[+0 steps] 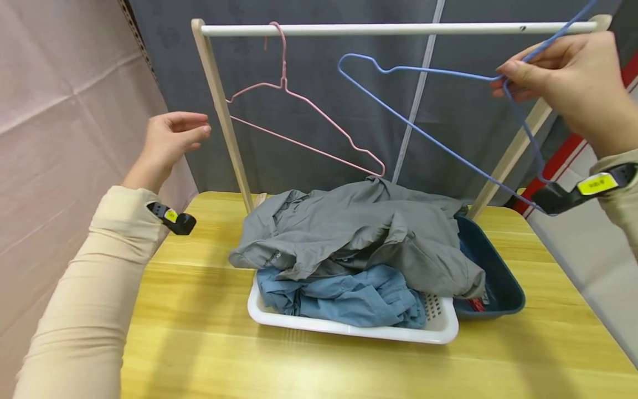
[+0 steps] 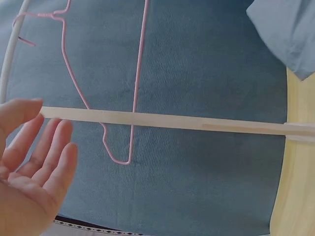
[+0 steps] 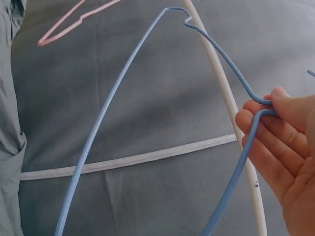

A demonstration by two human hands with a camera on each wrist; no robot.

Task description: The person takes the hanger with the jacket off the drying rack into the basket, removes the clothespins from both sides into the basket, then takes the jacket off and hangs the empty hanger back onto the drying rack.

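Holding a blue hanger (image 1: 428,138) near its neck, the right hand (image 1: 563,83) has thumb and fingers (image 3: 266,142) pinched round the wire where the hook begins. The hanger is raised in front of the white rail (image 1: 399,29) at the rail's right end, tilted, with its far corner pointing left and its lower bar slanting down toward the right wrist.

The left hand (image 1: 171,138) is lifted beside the left wooden post (image 1: 224,116) of the rack, holding nothing. Its fingers (image 2: 47,157) are loosely spread, palm open, close to the post but not touching it in the wrist view.

A pink hanger (image 1: 304,119) hangs by its hook on the rail near the left end, tilted so its right corner dips low.

Below the rack, a grey garment (image 1: 359,233) lies heaped across a white basket (image 1: 359,330), on top of a blue garment (image 1: 359,296). A dark blue basin (image 1: 498,277) stands touching the basket's right side, partly covered by the grey garment. Both containers rest on the yellow wooden tabletop (image 1: 199,332). A grey cloth backdrop (image 1: 324,72) hangs behind the rack.
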